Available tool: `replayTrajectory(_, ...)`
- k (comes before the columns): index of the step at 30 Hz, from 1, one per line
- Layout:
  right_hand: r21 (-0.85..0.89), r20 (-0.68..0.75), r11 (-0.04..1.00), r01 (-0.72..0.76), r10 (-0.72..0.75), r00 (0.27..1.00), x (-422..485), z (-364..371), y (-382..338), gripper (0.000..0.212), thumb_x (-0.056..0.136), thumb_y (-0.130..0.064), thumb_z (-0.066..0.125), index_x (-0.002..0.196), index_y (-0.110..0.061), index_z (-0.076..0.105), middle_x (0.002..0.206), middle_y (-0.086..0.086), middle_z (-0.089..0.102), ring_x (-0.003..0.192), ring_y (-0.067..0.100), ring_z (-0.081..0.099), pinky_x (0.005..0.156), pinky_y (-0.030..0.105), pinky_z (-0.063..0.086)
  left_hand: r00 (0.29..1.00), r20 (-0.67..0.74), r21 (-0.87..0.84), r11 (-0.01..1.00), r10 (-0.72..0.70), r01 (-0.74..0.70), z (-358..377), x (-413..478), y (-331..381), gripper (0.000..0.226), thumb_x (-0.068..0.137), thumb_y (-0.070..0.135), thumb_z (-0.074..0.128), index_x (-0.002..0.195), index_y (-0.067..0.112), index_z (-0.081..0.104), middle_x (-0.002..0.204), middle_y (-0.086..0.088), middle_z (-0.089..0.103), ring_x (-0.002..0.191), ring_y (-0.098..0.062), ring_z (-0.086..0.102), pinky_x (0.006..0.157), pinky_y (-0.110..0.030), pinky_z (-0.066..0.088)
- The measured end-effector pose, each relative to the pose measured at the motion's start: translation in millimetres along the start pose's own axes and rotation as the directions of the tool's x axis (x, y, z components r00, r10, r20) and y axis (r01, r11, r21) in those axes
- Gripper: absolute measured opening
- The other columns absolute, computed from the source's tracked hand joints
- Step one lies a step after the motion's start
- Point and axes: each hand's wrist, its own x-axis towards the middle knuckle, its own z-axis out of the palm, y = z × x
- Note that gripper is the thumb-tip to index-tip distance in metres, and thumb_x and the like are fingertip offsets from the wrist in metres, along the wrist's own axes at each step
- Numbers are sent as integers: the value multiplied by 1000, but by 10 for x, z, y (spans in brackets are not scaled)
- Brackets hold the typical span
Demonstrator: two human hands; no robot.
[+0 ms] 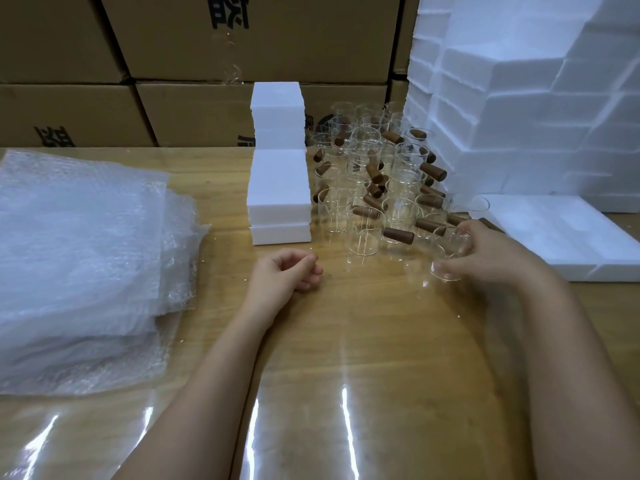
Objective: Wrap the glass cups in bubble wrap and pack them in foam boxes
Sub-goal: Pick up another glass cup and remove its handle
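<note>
You are at the picking step: your right hand curls its fingers around a glass cup near the desk's right edge, beside the foam box. Your left hand rests loosely curled, holding nothing. Next, carry the cup to the bubble wrap at the left edge. The cup's handle is hidden.

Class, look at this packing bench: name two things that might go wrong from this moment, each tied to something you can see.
1. The right hand grips one glass cup at the edge of the crowded cluster of cups; lifting it carelessly might knock its neighbours over.
2. The bubble wrap stack lies far left, so the bare cup would likely cross the hard table unprotected.
</note>
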Motion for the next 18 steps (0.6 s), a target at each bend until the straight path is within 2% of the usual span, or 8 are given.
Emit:
replayTrajectory(3, 67, 45, 991, 117, -121, 992, -112, -81, -174, 80, 65, -52, 78, 132, -28, 43, 102, -10, 62, 92, 4, 58, 69, 24, 42, 999, 25, 20, 999, 37, -37, 7, -21, 16, 10, 91, 14, 64, 84, 12, 70, 75, 2, 74, 63, -8, 66, 59, -19, 51)
replayTrajectory(6, 115, 36, 964, 241, -246, 969, -248, -15, -474, 97, 50, -75, 66, 135, -35, 43, 107, -19, 59, 95, 2, 59, 75, 25, 43, 993, 63, -3, 995, 104, -104, -4, -54, 39, 7, 90, 15, 64, 91, 12, 71, 89, 0, 75, 74, -12, 68, 59, -23, 53)
replayTrajectory(8, 178, 54, 949, 260, -273, 960, -288, 149, -653, 101, 43, -81, 60, 131, -33, 44, 99, -18, 63, 81, -1, 65, 72, 25, 48, 986, 98, -35, 991, 132, -129, -23, -60, 58, 13, 89, 15, 63, 100, 14, 69, 97, 2, 74, 84, -12, 69, 60, -24, 55)
replayTrajectory(10, 238, 80, 938, 253, -279, 957, -286, 348, -781, 95, 39, -83, 60, 117, -29, 49, 88, -12, 68, 65, -3, 65, 63, 23, 47, 981, 141, -70, 990, 132, -123, -33, -69, 75, 25, 86, 22, 63, 110, 15, 65, 104, 5, 72, 89, -10, 69, 63, -23, 56)
replayTrajectory(12, 273, 107, 928, 254, -292, 950, -255, 522, -859, 90, 37, -82, 62, 109, -28, 51, 83, -10, 70, 58, -2, 64, 60, 22, 44, 971, 210, -51, 993, 112, -104, -30, -73, 81, 32, 81, 31, 67, 111, 22, 62, 104, 9, 70, 88, -3, 67, 66, -21, 56)
replayTrajectory(14, 341, 111, 903, 262, -315, 943, -214, 655, -873, 87, 38, -80, 67, 107, -28, 54, 84, -11, 72, 55, 1, 63, 60, 23, 44, 958, 267, 5, 994, 104, -109, -27, -69, 73, 29, 79, 35, 72, 106, 29, 63, 94, 16, 71, 84, 3, 65, 68, -20, 54)
replayTrajectory(16, 403, 87, 874, 273, -334, 939, -171, 739, -860, 82, 40, -80, 68, 106, -33, 55, 86, -11, 72, 55, 2, 62, 61, 23, 44, 952, 284, 3, 993, 110, -115, -44, -56, 62, 27, 77, 34, 66, 104, 30, 64, 88, 19, 71, 82, 3, 64, 68, -19, 53)
replayTrajectory(18, 456, 58, 836, 306, -371, 927, -140, 778, -842, 76, 47, -78, 68, 108, -34, 56, 86, -10, 73, 57, 1, 62, 60, 20, 44, 954, 276, -48, 993, 118, -109, -70, -42, 56, 28, 77, 32, 70, 105, 29, 65, 90, 17, 72, 84, 0, 65, 68, -18, 53)
